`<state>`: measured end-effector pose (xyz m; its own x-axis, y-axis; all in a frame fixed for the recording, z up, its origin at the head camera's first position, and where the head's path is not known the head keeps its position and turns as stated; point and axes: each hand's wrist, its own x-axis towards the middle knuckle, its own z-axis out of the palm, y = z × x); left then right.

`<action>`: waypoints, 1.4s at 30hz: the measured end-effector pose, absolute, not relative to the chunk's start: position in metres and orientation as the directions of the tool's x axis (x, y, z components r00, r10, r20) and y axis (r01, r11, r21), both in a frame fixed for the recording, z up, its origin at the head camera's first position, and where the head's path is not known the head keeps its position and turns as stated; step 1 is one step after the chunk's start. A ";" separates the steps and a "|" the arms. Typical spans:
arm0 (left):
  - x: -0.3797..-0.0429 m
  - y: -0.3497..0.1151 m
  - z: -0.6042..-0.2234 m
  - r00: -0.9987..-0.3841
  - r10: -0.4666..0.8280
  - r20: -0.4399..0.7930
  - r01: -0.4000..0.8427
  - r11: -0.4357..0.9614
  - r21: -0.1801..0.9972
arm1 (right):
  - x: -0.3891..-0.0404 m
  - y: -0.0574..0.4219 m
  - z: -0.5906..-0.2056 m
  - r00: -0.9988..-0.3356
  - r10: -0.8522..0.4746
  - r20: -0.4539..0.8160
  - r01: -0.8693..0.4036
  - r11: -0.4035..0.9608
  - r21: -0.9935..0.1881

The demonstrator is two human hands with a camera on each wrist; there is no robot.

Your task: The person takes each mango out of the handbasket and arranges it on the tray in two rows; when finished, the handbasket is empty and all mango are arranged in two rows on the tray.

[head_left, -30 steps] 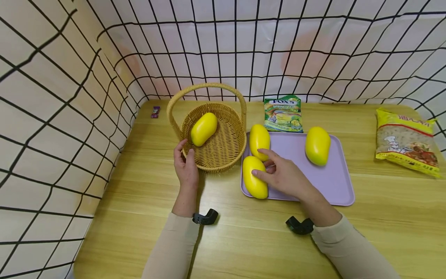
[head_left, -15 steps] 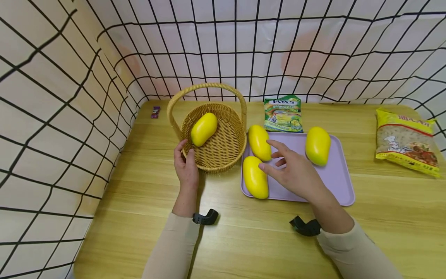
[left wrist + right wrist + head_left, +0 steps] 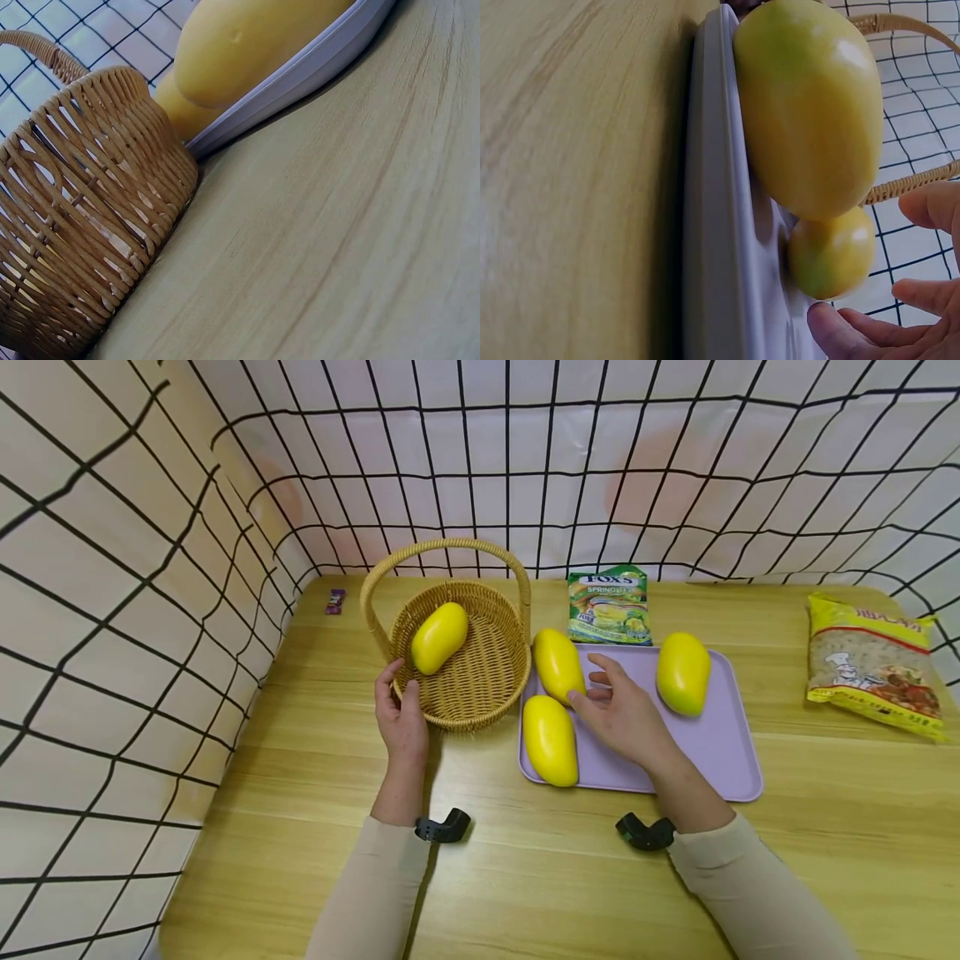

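Observation:
My left hand [image 3: 402, 722] rests against the front left side of a wicker basket [image 3: 480, 702], thumb at the rim. One yellow mango [image 3: 439, 637] lies inside the basket. Over a lilac tray [image 3: 697, 760], my right hand [image 3: 626, 718] has its fingers spread apart, holding nothing. Its thumb tip is right at the lower end of the back left mango [image 3: 557, 660]. The front left mango [image 3: 551, 743] lies along the tray's left edge, and another mango [image 3: 682, 673] sits at the tray's right. In the right wrist view, the right fingers [image 3: 930, 206] stay apart beside two mangoes.
Behind the tray lies a green candy bag [image 3: 609, 606]. A yellow food packet [image 3: 873, 668] is at the far right, and a small purple wrapper [image 3: 335, 602] at the back left. White grid-patterned cloth [image 3: 480, 460] encloses the wooden table [image 3: 510, 877].
My right hand has drawn back from the two left mangoes, then shifted toward the back one, which has tilted slightly. My left hand has stayed at the basket.

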<state>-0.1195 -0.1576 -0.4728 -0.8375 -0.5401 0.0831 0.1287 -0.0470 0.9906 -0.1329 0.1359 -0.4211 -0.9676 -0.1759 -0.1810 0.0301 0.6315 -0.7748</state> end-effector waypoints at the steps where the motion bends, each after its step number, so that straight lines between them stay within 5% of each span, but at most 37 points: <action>1: -0.120 -0.158 -0.473 -0.838 -0.540 0.084 0.128 -0.045 0.991 | -0.133 0.136 -0.421 -0.967 -0.173 -0.186 0.039 0.626 -0.779; 17: -0.120 -0.157 -0.474 -0.841 -0.535 0.078 0.119 -0.042 0.992 | -0.131 0.135 -0.418 -0.959 -0.191 -0.209 0.047 0.619 -0.784; 34: -0.120 -0.157 -0.474 -0.835 -0.546 0.071 0.126 -0.063 0.990 | -0.089 0.082 -0.376 -0.924 -0.382 -0.014 -0.223 0.568 -0.792; 42: -0.120 -0.157 -0.473 -0.832 -0.549 0.078 0.124 -0.048 0.991 | -0.087 0.038 -0.373 -0.927 -0.371 0.053 -0.273 0.570 -0.775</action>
<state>-0.1199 -0.1569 -0.4733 -0.8323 -0.5488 0.0777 0.1238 -0.0475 0.9912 -0.0872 0.0375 -0.3728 -0.9271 -0.3709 0.0532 -0.2727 0.5705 -0.7747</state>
